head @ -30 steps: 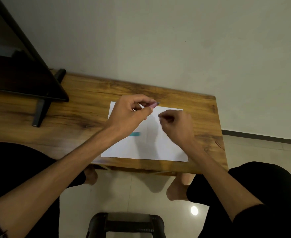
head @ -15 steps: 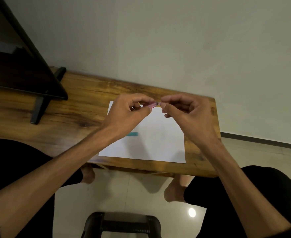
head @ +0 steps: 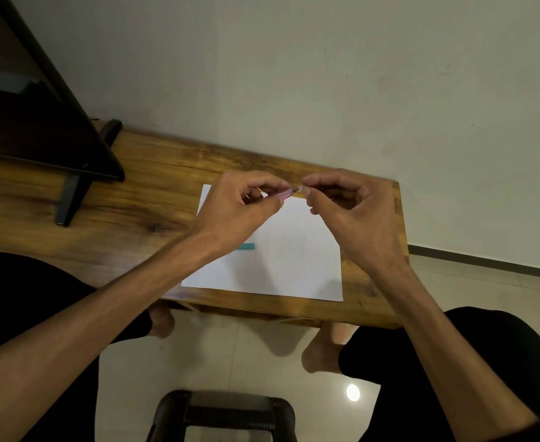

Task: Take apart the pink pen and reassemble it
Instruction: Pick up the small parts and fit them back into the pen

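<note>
My left hand (head: 240, 212) pinches the pink pen barrel (head: 284, 194), which points right and slightly up above the white sheet of paper (head: 294, 260). My right hand (head: 351, 215) meets the barrel's right end with thumb and forefinger closed on a small part at the tip (head: 301, 188); the part itself is too small to make out. A thin refill seems to run inside my right fingers. A teal pen piece (head: 246, 247) lies on the paper, partly hidden by my left wrist.
The paper lies on a wooden table (head: 134, 205) against a pale wall. A black monitor (head: 29, 122) on a stand (head: 71, 199) fills the left side. A black stool (head: 224, 413) stands on the tiled floor between my knees.
My right hand rose from the paper and came up to the pen's right end. It now pinches at the tip. My left hand has held the barrel nearly still.
</note>
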